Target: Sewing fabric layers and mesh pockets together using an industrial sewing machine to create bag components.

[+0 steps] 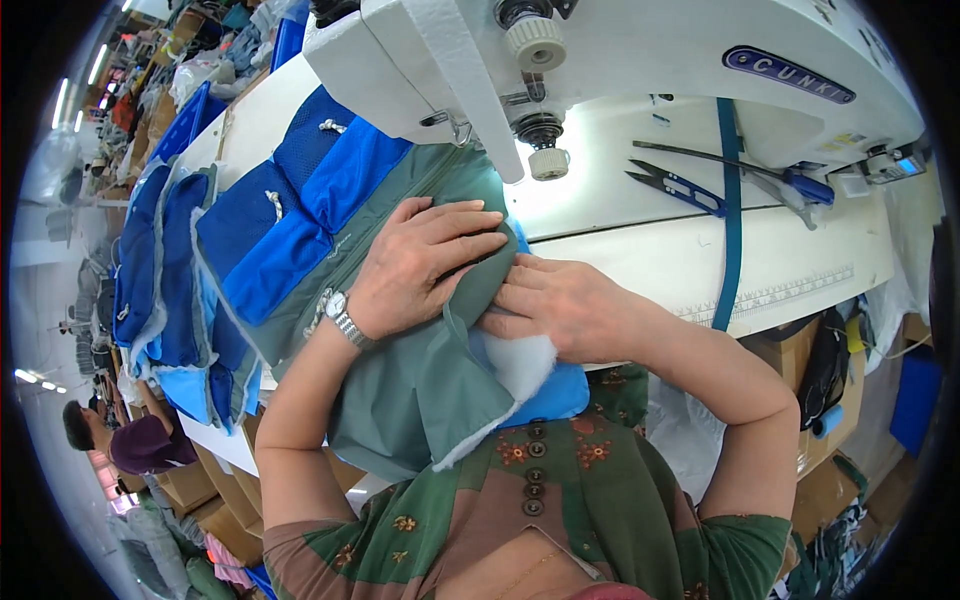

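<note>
A grey-green fabric piece lies under the head of a white sewing machine, backed with white padding and light-blue cloth. Blue pockets with mesh and short cords are on its left part. My left hand, a metal watch on the wrist, rests on the fabric with its fingers stretched out toward the machine. Close beside it, my right hand grips the raised edge of the green fabric. Its fingertips are partly hidden in the fold. The needle area is hidden behind the machine head.
Blue thread snips and a blue-handled screwdriver lie on the white table, near a teal strap and a ruler scale. Similar blue pieces hang in a stack at left. Cardboard boxes and a person are beyond.
</note>
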A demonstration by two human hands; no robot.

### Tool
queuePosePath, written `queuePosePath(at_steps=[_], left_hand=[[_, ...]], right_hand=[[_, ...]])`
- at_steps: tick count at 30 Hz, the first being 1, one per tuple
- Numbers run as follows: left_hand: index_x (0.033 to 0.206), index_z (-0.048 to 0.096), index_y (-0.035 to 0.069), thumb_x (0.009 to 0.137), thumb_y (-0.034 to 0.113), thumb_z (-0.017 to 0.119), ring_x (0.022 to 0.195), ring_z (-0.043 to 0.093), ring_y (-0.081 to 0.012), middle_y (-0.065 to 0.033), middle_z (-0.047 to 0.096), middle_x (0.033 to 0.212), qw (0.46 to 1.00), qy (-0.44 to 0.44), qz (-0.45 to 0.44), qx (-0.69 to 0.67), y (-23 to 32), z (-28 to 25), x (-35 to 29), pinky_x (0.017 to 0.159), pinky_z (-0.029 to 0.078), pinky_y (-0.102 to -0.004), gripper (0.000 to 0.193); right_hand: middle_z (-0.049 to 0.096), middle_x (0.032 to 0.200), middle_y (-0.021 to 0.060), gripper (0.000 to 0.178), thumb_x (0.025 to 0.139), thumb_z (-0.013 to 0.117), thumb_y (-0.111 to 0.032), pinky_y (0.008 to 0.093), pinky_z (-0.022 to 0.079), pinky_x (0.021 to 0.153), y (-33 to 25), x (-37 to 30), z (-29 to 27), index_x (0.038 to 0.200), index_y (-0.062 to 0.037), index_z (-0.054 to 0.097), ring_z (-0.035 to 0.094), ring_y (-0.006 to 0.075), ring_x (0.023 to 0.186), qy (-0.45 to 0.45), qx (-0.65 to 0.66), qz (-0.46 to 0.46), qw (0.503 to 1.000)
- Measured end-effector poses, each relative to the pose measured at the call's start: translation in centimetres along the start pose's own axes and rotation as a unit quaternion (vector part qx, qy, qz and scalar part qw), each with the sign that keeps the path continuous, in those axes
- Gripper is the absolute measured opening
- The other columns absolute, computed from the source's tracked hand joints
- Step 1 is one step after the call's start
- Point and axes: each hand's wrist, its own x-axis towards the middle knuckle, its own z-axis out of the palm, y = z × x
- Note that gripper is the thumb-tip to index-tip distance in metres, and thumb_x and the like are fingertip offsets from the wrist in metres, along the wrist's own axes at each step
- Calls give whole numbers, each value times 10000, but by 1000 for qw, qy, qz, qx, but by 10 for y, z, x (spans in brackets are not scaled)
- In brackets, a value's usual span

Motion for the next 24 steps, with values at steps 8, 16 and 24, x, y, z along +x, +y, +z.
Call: queuePosePath(at_steps=[8, 16, 24], left_hand=[[1227, 657, 181, 884, 163, 604, 1290, 512, -237, -30, 569, 1367, 998, -29, 17, 50, 3, 2, 1, 1014, 379, -524, 347], [1226, 643, 187, 771, 131, 676, 1271, 521, -233, -30, 556, 1361, 994, -17, 43, 103, 5, 9, 4, 992, 411, -524, 459], [1218, 663, 172, 731, 97, 663, 1292, 508, -272, -92, 549, 1359, 997, -20, 35, 69, 5, 4, 1, 1038, 405, -484, 492]], right_hand=[[602, 1002, 87, 236, 791, 591, -132, 320, 528, 867, 1, 0, -4, 1009, -60, 644, 617, 256, 1022, -11, 5, -8, 1000], [616, 1127, 98, 350, 772, 633, -161, 391, 487, 952, -9, -2, -38, 1103, -48, 648, 582, 262, 1123, -49, -57, 4, 997], [478, 1443, 114, 814, 635, 833, -271, 524, 365, 1081, -36, -23, -64, 1353, -48, 522, 453, 291, 1334, -223, -91, 165, 956]])
